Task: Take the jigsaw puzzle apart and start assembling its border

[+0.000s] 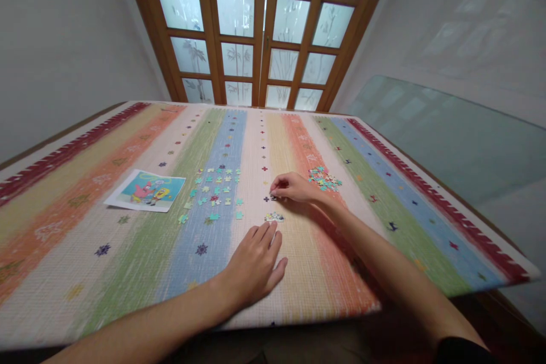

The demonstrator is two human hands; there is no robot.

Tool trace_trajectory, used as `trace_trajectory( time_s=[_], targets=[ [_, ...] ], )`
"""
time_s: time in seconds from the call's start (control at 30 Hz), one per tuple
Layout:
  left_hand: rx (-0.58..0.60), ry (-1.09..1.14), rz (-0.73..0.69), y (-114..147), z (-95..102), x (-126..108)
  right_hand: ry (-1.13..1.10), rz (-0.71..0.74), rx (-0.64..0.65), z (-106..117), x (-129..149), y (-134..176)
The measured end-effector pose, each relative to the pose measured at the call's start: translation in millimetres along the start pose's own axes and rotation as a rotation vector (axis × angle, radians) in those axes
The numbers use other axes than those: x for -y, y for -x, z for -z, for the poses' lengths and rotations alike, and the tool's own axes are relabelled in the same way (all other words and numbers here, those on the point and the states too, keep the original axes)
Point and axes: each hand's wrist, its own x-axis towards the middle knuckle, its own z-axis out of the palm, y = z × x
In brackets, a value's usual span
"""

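Note:
My right hand point(293, 186) is over the middle of the table, thumb and fingers pinched on a small jigsaw puzzle piece point(273, 196) that is mostly hidden by the fingertips. Just nearer to me lies a small joined strip of puzzle pieces point(274, 216). My left hand point(257, 259) rests on the cloth with its fingers stretched out, the fingertips at the strip's near edge. Left of both hands, several loose puzzle pieces point(227, 201) are spread out in rough rows. A heap of puzzle pieces point(325, 178) lies beyond my right wrist.
A printed picture sheet point(156, 192) with two cartoon figures lies at the left. The striped tablecloth point(140, 261) covers the table. Wooden doors with glass panes point(260, 34) stand behind it, and a pale glass panel point(452, 142) leans along the right wall.

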Motion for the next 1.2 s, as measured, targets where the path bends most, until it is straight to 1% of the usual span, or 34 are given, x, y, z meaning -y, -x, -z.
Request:
trace_trajectory(
  time_s=[0.07,0.17,0.2,0.3,0.37,0.57,0.7,0.8,0.87,1.0,1.2],
  targets=[
    [-0.007,0.002,0.002,1,-0.5,0,-0.091,0.004,0.042,7,-10,17],
    [-0.014,0.007,0.004,1,-0.7,0,-0.141,0.023,0.039,10,-21,43],
    [-0.012,0.009,0.006,2,-0.5,0,-0.148,0.022,0.056,9,-23,50],
    [-0.003,0.018,0.014,2,0.2,-1,-0.162,0.023,0.056,0,-27,66],
    [-0.001,0.022,0.014,2,0.9,-1,-0.152,0.033,0.017,-7,-28,72],
    [-0.010,0.017,0.014,1,3.0,-2,-0.078,0.149,-0.150,-22,-20,79],
    [-0.015,0.029,0.016,3,3.7,-2,0.037,0.190,-0.210,-27,-17,81],
    [-0.009,0.037,0.014,4,3.8,-1,0.081,0.230,-0.250,-28,-17,82],
    [-0.002,0.039,0.016,4,3.6,-1,0.093,0.256,-0.257,-28,-17,84],
    [-0.004,0.011,0.007,4,3.2,-2,0.142,0.285,-0.233,-27,-16,89],
    [-0.005,0.014,0.011,3,4.1,-2,0.179,0.272,-0.222,-30,-17,89]
  ],
)
